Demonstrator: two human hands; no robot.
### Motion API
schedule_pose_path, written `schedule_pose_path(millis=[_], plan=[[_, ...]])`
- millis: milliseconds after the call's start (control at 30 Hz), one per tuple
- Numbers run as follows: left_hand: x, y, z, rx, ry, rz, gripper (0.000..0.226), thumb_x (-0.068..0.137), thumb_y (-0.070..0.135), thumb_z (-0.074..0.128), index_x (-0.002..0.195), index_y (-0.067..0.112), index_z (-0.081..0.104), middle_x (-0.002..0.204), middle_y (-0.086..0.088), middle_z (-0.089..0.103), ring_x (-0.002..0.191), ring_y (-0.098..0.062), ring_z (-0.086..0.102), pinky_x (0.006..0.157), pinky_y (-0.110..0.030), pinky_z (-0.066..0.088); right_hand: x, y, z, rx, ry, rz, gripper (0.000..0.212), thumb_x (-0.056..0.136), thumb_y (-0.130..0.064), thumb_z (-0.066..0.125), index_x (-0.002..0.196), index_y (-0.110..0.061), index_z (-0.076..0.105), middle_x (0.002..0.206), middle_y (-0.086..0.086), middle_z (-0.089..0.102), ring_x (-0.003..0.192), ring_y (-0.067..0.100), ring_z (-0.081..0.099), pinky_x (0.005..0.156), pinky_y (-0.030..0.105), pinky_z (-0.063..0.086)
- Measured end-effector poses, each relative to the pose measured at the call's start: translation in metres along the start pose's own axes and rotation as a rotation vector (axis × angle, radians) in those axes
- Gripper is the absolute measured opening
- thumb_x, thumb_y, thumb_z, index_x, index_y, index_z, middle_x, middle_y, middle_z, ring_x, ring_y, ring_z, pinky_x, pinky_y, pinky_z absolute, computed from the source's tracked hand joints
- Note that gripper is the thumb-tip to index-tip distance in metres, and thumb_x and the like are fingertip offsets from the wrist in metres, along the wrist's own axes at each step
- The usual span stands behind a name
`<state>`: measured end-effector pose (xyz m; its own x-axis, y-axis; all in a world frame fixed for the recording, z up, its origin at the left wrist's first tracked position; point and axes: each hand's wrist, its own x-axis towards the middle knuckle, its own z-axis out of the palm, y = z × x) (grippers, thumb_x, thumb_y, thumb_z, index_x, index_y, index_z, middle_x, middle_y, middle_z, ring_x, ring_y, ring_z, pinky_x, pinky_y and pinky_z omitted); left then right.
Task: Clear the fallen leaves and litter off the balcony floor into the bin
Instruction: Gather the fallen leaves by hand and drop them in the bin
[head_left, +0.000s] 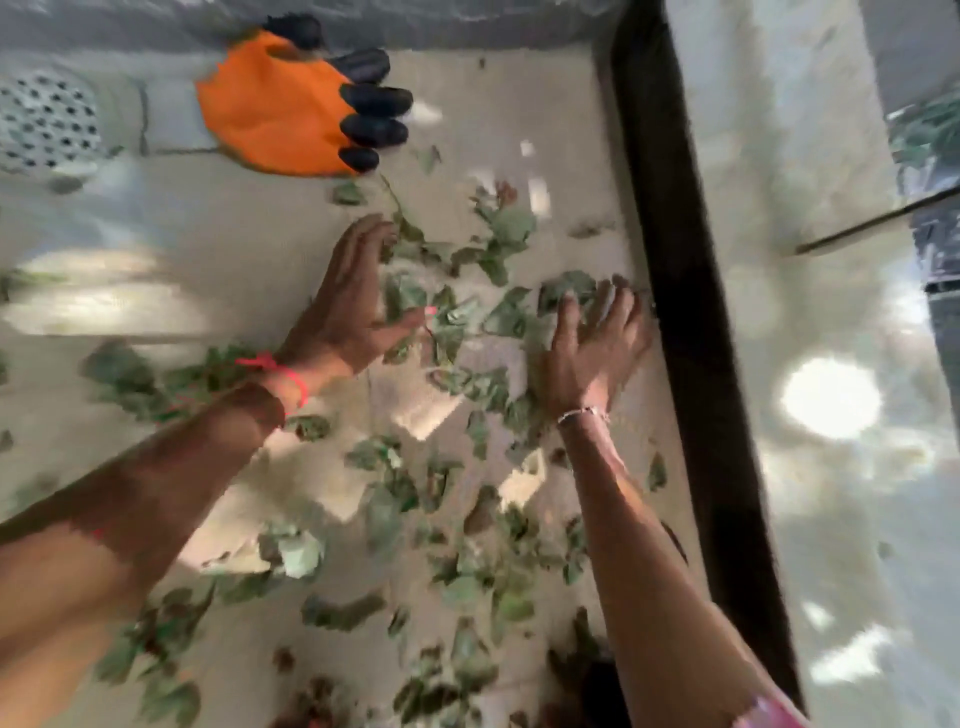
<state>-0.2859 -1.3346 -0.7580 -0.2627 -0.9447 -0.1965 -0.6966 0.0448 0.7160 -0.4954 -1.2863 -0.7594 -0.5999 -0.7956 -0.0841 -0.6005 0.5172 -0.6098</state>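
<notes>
Both bare hands are raking scattered leaves together on the balcony floor.

The left hand is standing on edge with fingers spread, its grip pinching nothing, acting as a wall against a loose clump of green leaves. The right hand is lying flat, fingers splayed over leaves close beside the dark frame at the floor's edge. More leaves are lying strewn across the pale balcony floor toward the camera, and an orange glove is lying unused near a perforated drain cover. This looks like the gathering step. Next, the palms probably need to be closing toward each other to scoop the pile; no bin is in view.
</notes>
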Motion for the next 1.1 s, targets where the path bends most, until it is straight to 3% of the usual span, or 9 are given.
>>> schedule_pose_path(millis=[100,200,333,433,567,733,867,1000,1100], plan=[[0.016,-0.005,0.012,-0.044,0.152,0.066,0.077,0.083,0.043,0.051,0.141,-0.001,0.027,0.147,-0.018,0.028,0.138,-0.026,0.026,0.112,-0.018,0.016,0.003,-0.012,0.016,0.176,0.053,-0.159,0.057,0.09,-0.044,0.042,0.137,-0.012,0.043,0.145,0.008,0.04,0.136,0.019,0.033,0.114,0.034,0.025],[0.021,-0.012,0.016,-0.076,0.24,0.119,0.067,0.086,0.042,0.046,0.138,0.001,0.033,0.142,-0.018,0.036,0.135,-0.028,0.034,0.113,-0.033,0.027,0.016,-0.02,0.021,0.268,0.12,-0.281,0.054,0.09,-0.042,0.044,0.133,-0.009,0.049,0.145,0.007,0.04,0.136,0.016,0.034,0.112,0.027,0.028],[0.024,-0.017,0.017,-0.083,0.283,0.149,0.068,0.087,0.043,0.043,0.137,0.0,0.034,0.144,-0.017,0.034,0.136,-0.024,0.031,0.113,-0.024,0.022,0.059,-0.018,0.025,0.123,0.036,-0.222,0.061,0.088,-0.053,0.036,0.133,-0.015,0.049,0.148,0.003,0.037,0.137,0.01,0.028,0.115,0.029,0.02],[0.022,-0.017,0.017,-0.082,0.325,0.16,0.065,0.086,0.046,0.043,0.135,0.004,0.037,0.144,-0.015,0.03,0.136,-0.021,0.028,0.112,-0.021,0.021,0.064,-0.024,0.035,0.117,-0.087,-0.341,0.055,0.089,-0.051,0.039,0.131,-0.018,0.052,0.145,-0.002,0.042,0.136,0.013,0.034,0.114,0.036,0.027],[0.021,-0.017,0.018,-0.071,0.352,0.135,0.069,0.084,0.052,0.041,0.138,0.008,0.035,0.15,-0.013,0.022,0.14,-0.023,0.023,0.112,-0.027,0.018,0.069,-0.052,0.043,0.404,-0.276,-0.493,0.042,0.092,-0.034,0.049,0.129,-0.014,0.054,0.143,-0.002,0.043,0.133,0.005,0.038,0.105,0.012,0.032],[0.021,-0.016,0.017,-0.063,0.377,0.143,0.066,0.085,0.048,0.041,0.132,0.001,0.04,0.143,-0.016,0.034,0.135,-0.024,0.029,0.113,-0.025,0.017,0.088,-0.078,0.063,-0.021,-0.537,-0.719,0.055,0.09,-0.048,0.039,0.139,-0.021,0.043,0.148,-0.004,0.036,0.138,0.007,0.03,0.117,0.028,0.018],[0.02,-0.014,0.017,-0.071,0.413,0.162,0.061,0.085,0.043,0.043,0.129,0.001,0.042,0.141,-0.016,0.034,0.134,-0.02,0.026,0.113,-0.024,0.015,0.087,-0.084,0.063,0.32,-0.534,-0.673,0.046,0.086,-0.035,0.052,0.124,-0.01,0.059,0.128,0.002,0.06,0.12,0.008,0.053,0.105,0.027,0.04],[0.022,-0.017,0.016,-0.053,0.448,0.132,0.059,0.087,0.042,0.042,0.127,-0.001,0.043,0.14,-0.02,0.034,0.134,-0.028,0.028,0.114,-0.032,0.016,0.084,-0.087,0.066,0.163,-0.617,-0.747,0.045,0.086,-0.034,0.051,0.123,-0.011,0.06,0.132,0.004,0.055,0.125,0.008,0.048,0.108,0.021,0.034],[0.022,-0.017,0.017,-0.066,0.487,0.104,0.056,0.087,0.04,0.041,0.125,-0.001,0.044,0.133,-0.02,0.042,0.132,-0.033,0.031,0.113,-0.029,0.015,0.075,-0.084,0.066,0.448,-0.694,-0.606,0.038,0.085,-0.027,0.052,0.095,0.004,0.071,0.103,0.014,0.07,0.099,0.021,0.067,0.088,0.033,0.05]])
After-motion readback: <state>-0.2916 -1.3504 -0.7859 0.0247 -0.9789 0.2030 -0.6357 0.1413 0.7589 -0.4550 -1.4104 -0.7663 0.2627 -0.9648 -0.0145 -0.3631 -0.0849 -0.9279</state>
